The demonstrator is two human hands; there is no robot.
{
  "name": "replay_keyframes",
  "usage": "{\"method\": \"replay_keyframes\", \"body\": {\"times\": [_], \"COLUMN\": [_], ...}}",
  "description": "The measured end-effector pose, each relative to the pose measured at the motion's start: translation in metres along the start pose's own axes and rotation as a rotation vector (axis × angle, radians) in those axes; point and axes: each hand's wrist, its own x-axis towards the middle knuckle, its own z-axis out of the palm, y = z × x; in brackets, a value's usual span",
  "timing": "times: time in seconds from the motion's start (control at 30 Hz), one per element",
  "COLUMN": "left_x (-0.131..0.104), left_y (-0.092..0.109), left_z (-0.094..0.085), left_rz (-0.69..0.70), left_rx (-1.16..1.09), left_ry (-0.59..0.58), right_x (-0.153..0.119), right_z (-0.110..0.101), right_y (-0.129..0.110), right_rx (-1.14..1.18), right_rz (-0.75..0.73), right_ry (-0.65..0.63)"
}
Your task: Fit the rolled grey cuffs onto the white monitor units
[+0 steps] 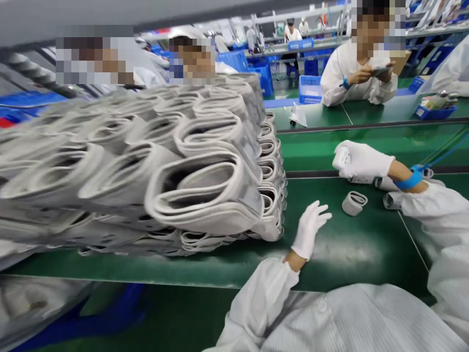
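My left hand (311, 229), in a white glove, is held over the green work surface (351, 259) with its fingers spread and nothing in it. Farther right, my gloved right hand (366, 160) is closed around a small white device (342, 158), which looks like a wrist blood pressure monitor. The glove hides most of it. A rolled grey cuff (354, 203) lies on the surface between my hands, touching neither. More rolled cuffs (393, 200) rest beneath my right wrist, which wears a blue band (409, 179) with a cord.
A tall stack of rolled grey cuffs (205, 195) fills the left side, close to my left hand. Across the bench a co-worker (361, 73) holds a small device. A blue basket (309, 89) and a blue parts tray (436, 110) stand at the far side.
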Motion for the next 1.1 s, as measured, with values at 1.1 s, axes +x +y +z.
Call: {"method": "replay_keyframes", "body": {"times": [1.1], "left_x": [-0.069], "left_y": [0.017], "left_z": [-0.005], "left_rz": [-0.289], "left_rx": [-0.69], "left_ry": [-0.138], "right_x": [-0.141], "right_z": [0.076], "right_y": [0.037], "right_rx": [-0.124], "right_rz": [0.133], "right_ry": [0.073]}}
